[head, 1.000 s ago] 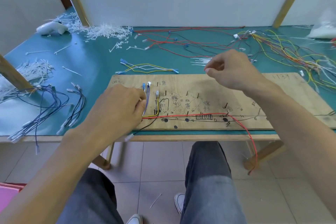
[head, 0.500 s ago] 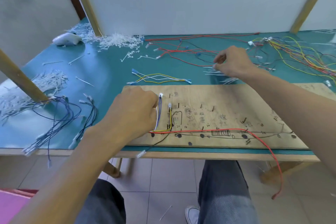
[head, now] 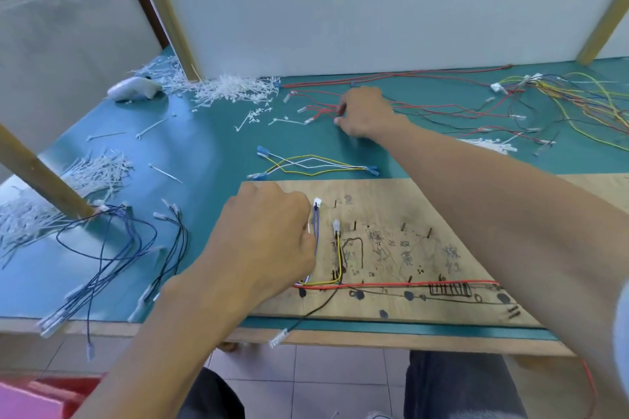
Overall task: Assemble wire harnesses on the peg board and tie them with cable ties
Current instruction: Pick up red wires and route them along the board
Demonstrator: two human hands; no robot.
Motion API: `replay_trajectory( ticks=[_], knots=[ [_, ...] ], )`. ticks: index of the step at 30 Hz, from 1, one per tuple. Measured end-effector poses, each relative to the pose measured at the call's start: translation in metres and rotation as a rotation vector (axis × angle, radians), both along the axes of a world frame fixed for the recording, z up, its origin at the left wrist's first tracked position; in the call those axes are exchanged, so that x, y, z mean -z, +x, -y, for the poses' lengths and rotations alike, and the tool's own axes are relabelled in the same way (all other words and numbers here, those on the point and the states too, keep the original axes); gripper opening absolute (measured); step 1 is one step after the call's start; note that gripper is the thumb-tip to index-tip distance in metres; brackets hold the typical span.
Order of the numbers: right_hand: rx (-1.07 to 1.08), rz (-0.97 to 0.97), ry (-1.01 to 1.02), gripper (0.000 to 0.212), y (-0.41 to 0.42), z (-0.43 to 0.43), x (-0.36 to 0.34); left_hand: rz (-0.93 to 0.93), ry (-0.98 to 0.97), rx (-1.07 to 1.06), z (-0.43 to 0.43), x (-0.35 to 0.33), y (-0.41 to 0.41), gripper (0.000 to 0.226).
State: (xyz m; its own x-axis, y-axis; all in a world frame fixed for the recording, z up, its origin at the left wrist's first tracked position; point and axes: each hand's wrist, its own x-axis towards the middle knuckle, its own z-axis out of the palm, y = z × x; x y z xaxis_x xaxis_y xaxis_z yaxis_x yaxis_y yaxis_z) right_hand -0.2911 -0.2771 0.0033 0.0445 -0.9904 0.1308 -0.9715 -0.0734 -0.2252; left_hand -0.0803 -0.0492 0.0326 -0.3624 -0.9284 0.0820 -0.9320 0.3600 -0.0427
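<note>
Two hands worked: left hand [head: 269, 241] clamped its grip on routed wires [head: 317, 228] on the peg board [head: 391, 201]; right hand [head: 366, 114] rested among red wires [head: 320, 109] on the bench [head: 211, 146], grip unclear. Pulling might drag tangled neighbours.

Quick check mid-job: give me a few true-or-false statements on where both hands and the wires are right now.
1. The right hand is at the red wires on the table, beyond the board. True.
2. The left hand is lifted clear of the board. False: it sits at the board's left end, beside the blue wire.
3. A long red wire runs along the board's near side. True.
4. The yellow and white wires lie on the board. False: they lie on the table behind it.
</note>
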Motion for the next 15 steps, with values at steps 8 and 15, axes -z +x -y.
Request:
replay_trajectory(
  ticks=[8,15],
  knots=[
    [0.035,0.235,-0.302,0.030,-0.019,-0.020,-0.003,-0.034,0.061,-0.030,0.000,-0.006,0.003,0.025],
    [-0.269,0.493,-0.282,0.028,-0.033,-0.068,-0.028,-0.374,0.083,-0.068,0.051,-0.032,-0.011,0.056]
  ],
)
